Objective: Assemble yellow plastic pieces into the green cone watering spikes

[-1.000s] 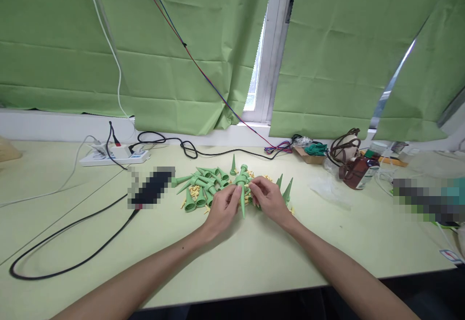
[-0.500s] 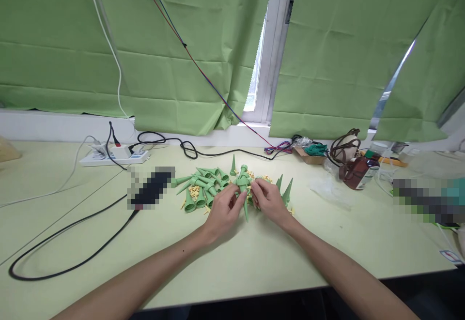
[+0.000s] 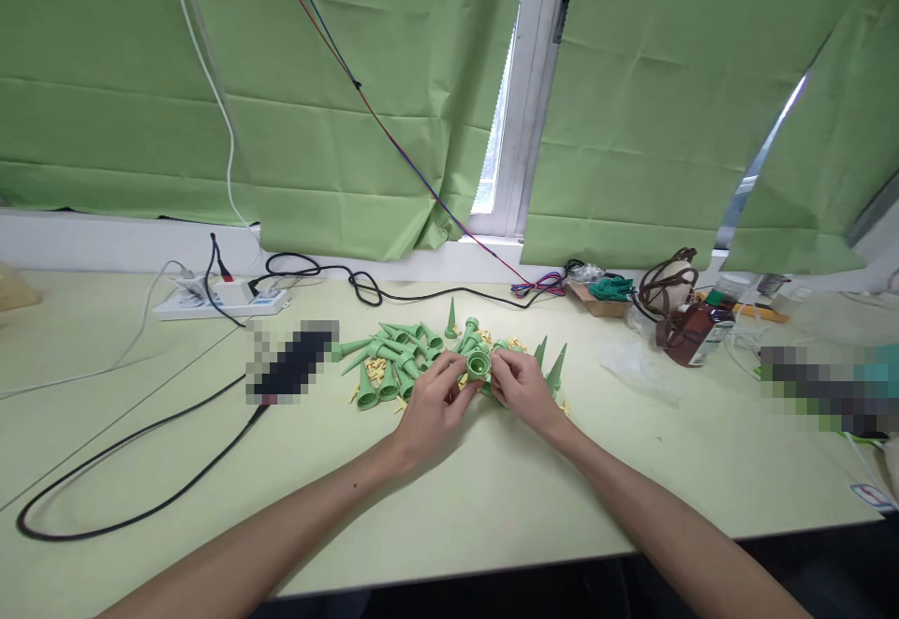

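Note:
My left hand (image 3: 436, 401) grips a green plastic watering spike (image 3: 478, 366) between thumb and fingers. Its round hollow end faces me, with a smaller ring visible inside. At the right side of that rim is my right hand (image 3: 523, 390), fingers pinched together; what they hold, if anything, is hidden. On the left lies a heap of similar green cones (image 3: 397, 357), with small yellow plastic pieces (image 3: 375, 374) among them. Beside my right hand, pointed green spikes (image 3: 556, 371) stand upright, and another upright spike (image 3: 450, 319) is behind the hands.
A blurred dark device (image 3: 295, 366) with a looping black cable lies left, before a white power strip (image 3: 221, 301). To the right are a clear plastic bag (image 3: 639, 371), a brown bottle (image 3: 699, 333) and a small cardboard box (image 3: 596, 301). Green curtains hang behind the table.
The spike in my left hand has turned: its tip pointed down toward me before, and now its open end faces me. My right hand has shifted slightly beside it.

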{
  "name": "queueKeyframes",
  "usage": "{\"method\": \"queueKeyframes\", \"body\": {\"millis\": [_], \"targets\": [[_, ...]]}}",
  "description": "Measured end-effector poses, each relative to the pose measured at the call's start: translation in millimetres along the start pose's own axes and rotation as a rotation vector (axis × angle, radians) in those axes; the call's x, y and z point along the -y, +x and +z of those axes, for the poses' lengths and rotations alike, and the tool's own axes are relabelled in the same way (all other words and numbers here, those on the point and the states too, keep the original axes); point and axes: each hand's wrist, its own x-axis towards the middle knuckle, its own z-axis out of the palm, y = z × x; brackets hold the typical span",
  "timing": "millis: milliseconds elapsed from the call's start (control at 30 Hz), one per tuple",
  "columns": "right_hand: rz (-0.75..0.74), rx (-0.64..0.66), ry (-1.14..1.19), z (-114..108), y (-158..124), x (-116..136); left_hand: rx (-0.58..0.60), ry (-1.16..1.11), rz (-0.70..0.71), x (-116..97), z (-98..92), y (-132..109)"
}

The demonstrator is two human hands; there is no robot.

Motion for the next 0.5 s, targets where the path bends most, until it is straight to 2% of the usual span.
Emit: {"method": "queueKeyframes", "body": {"millis": [100,267,500], "targets": [[0.0,-0.021,0.037,1.6,-0.1,-0.8,0.003,-0.005,-0.029,1.1,0.4,-0.5],[-0.007,-0.068,0.157,3.6,-0.1,0.3,-0.022,-0.041,-0.153,-1.8,-0.4,0.9],[-0.018,-0.052,0.163,2.6,-1.8,3.8,-0.025,-0.286,-0.382,-7.9,-4.4,5.8]]}}
